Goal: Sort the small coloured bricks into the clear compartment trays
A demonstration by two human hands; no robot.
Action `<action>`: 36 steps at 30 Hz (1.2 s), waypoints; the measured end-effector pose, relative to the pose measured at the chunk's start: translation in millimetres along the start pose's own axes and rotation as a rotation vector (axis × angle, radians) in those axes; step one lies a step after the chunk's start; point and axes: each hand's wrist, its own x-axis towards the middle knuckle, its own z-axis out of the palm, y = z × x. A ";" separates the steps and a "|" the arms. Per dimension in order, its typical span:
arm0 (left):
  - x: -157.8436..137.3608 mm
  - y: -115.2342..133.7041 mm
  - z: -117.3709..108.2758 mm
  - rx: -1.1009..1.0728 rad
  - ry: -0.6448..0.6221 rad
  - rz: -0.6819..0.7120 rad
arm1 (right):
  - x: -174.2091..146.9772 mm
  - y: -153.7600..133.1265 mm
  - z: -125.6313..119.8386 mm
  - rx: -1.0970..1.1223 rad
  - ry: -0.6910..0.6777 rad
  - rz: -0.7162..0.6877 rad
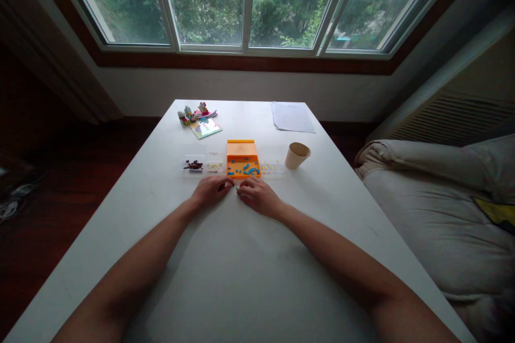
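Observation:
My left hand (pixel 212 191) rests on the white table (pixel 249 278) with its fingers curled and closed at the tips; what they hold, if anything, is too small to name. Close beside it, my right hand (pixel 260 196) is closed too, its fingertips by a tiny green piece (pixel 237 188). Just beyond both hands stands an orange box (pixel 240 148), its lid raised, with small blue building pieces (pixel 251 170) in the tray. On its left are clear trays with dark brown pieces (pixel 193 165) and pale yellow pieces (pixel 214 166). Another clear tray (pixel 276 168) to the right holds pale pieces.
A tan paper cup (pixel 296 156) stands right of the trays. Sheets of paper (pixel 292 117) lie at the table's far right. Several small figures (pixel 195 113) and a shiny card (pixel 206 127) are at the far left. A light-coloured sofa (pixel 418 214) stands along the right side.

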 end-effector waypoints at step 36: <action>-1.7 -6.9 2.2 -0.044 -0.004 0.016 | -23.6 88.1 -71.0 -0.342 0.834 0.458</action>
